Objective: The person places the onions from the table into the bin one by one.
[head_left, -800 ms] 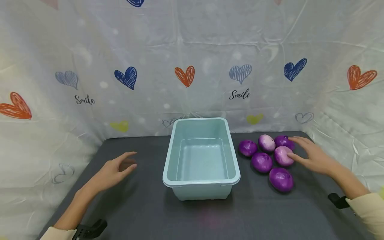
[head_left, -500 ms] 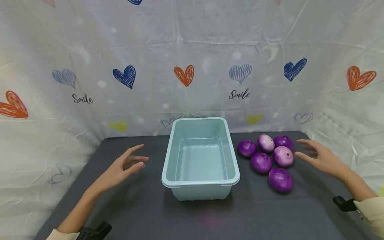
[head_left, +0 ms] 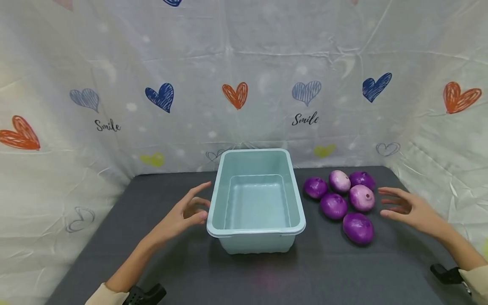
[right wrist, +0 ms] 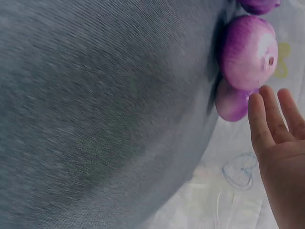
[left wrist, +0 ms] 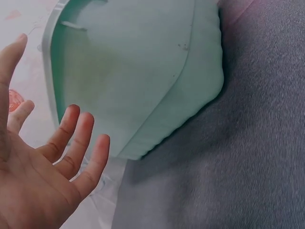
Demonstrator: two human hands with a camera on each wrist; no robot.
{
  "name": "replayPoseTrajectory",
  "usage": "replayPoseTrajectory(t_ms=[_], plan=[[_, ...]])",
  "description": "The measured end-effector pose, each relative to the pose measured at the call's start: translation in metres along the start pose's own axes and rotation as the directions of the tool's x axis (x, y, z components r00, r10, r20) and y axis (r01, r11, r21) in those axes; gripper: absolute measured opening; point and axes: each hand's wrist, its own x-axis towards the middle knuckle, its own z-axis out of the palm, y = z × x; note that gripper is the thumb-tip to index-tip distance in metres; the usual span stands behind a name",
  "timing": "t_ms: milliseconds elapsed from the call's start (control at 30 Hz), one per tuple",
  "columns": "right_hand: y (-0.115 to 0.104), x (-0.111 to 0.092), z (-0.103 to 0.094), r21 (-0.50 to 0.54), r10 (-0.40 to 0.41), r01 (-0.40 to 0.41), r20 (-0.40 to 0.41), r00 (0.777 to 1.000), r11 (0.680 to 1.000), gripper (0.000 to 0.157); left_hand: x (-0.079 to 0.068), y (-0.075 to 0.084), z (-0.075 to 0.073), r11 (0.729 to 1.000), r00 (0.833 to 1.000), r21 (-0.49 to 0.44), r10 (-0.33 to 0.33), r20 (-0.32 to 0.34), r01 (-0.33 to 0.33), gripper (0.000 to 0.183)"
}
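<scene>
My left hand (head_left: 183, 218) is beside the left wall of a pale blue-green plastic basin (head_left: 255, 243), fingertips right at its rim. Its fingers are spread and relaxed, with nothing in them; the left wrist view shows the palm (left wrist: 33, 186) facing the basin's outer side (left wrist: 143, 76). To the right of a cluster of onions, my right hand (head_left: 415, 212) hovers with loosely bent, empty fingers. The pale purple onion (head_left: 361, 198) is nearest to it. A dark purple onion (head_left: 358, 228) lies at the front of the cluster. In the right wrist view a pale onion (right wrist: 248, 52) shows beyond the fingertips.
Several more onions sit close together, among them a dark one (head_left: 315, 187) beside the basin's right wall and a pale one (head_left: 339, 181) at the back. Dark grey cloth (head_left: 244, 279) covers the table. A white curtain with printed hearts (head_left: 259, 55) hangs behind it.
My left hand has moved right, up to the basin's left rim. My right hand has drawn back to the right, away from the onions. Basin and onions have stayed in place.
</scene>
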Motion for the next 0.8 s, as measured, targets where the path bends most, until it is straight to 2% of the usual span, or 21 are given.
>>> replayPoseTrajectory(t_ms=[167,333,600,800], plan=[[-0.004,-0.005,0.009,0.032,-0.071,0.069,0.054,0.996,0.997,0.070,0.004,-0.003,0.005,0.999,0.999,-0.037,0.033,0.034,-0.031,0.070],[-0.001,-0.010,0.018,0.070,-0.102,0.096,0.082,0.991,0.993,0.077,0.006,-0.004,0.009,0.999,0.999,-0.011,0.036,0.030,-0.036,0.067],[0.003,-0.014,0.025,0.078,-0.100,0.091,0.124,0.987,0.993,0.082,0.013,-0.004,0.014,0.999,0.999,0.037,0.037,-0.011,-0.036,0.062],[0.004,-0.011,0.030,0.056,-0.065,0.058,0.132,0.989,0.997,0.080,0.017,-0.006,0.013,0.996,0.996,0.038,0.087,-0.034,-0.086,0.059]])
